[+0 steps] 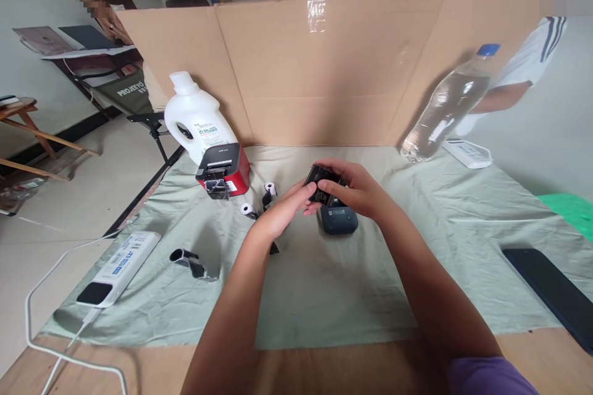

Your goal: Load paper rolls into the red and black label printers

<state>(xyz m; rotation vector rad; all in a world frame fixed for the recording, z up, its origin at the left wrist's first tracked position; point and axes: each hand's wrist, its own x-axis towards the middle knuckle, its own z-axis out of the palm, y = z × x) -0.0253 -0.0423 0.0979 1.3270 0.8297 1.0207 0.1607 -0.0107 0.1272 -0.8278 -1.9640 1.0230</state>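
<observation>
Above the middle of the cloth, my left hand (290, 202) and my right hand (354, 185) are closed around a glossy black piece (317, 180). Both thumbs press on its near side; its exact kind does not show. Just below my right hand lies a small dark blue device (340, 222) with rounded corners, its far part hidden by the hands. Left of my left hand are two small rolls with white ends, a far roll (269, 187) and a near roll (247, 210), with black strips by them.
A red and black printer (239, 171) stands before a white jug (197, 114). A curled black strip (188, 261) and a white power bank (123, 265) lie left. Cardboard (324, 74) walls the back. A bottle (447, 111) leans right; a phone (549, 290) lies nearer. Another person's arm (504, 95) shows behind.
</observation>
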